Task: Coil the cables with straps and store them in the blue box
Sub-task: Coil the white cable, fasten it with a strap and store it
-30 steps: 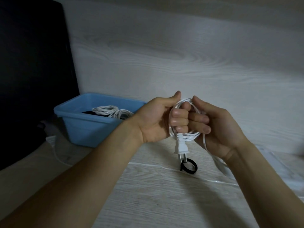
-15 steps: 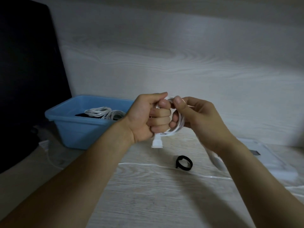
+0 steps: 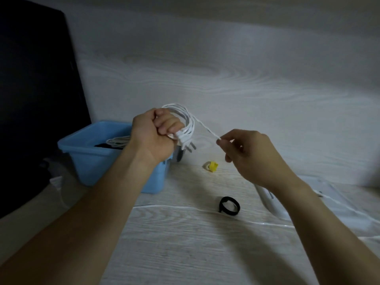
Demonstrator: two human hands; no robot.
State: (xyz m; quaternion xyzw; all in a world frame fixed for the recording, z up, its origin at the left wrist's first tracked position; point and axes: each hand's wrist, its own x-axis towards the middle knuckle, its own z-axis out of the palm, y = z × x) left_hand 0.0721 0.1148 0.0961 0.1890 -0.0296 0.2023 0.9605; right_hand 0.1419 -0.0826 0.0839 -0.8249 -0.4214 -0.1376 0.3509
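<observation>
- Head view, nearest first: two bare forearms reach in from 7 and 5 o'clock over the pale wood-grain table (image 3: 185, 254).
- A thin white cable run (image 3: 164, 206) lies across the table, passing just beside a black strap (image 3: 229, 206) curled into a ring at about 5 o'clock from centre.
- At 4 o'clock, a white object (image 3: 269, 202) lies partly hidden under the right forearm; I cannot tell what it is.
- The right hand (image 3: 250, 155) sits at 3 o'clock, its grip pinching the free white cable strand (image 3: 205, 126) between thumb and forefinger, the other fingers loosely curled.
- That strand runs taut up toward 10 o'clock to the white cable coil (image 3: 185, 120).
- A small yellow piece (image 3: 211, 166) rests on the table between the two hands, apart from both.
- The left hand (image 3: 154, 136) is near centre, its grip a fist curled through the coil's loops, with the plug (image 3: 186, 144) hanging below the knuckles, prongs down.
- The blue box (image 3: 90, 159) stands at 9 o'clock, behind the left wrist, already holding another white coiled cable (image 3: 118, 140).
- A dark panel (image 3: 37, 99) fills the far left; a pale wood-grain wall (image 3: 246, 68) closes the back.
</observation>
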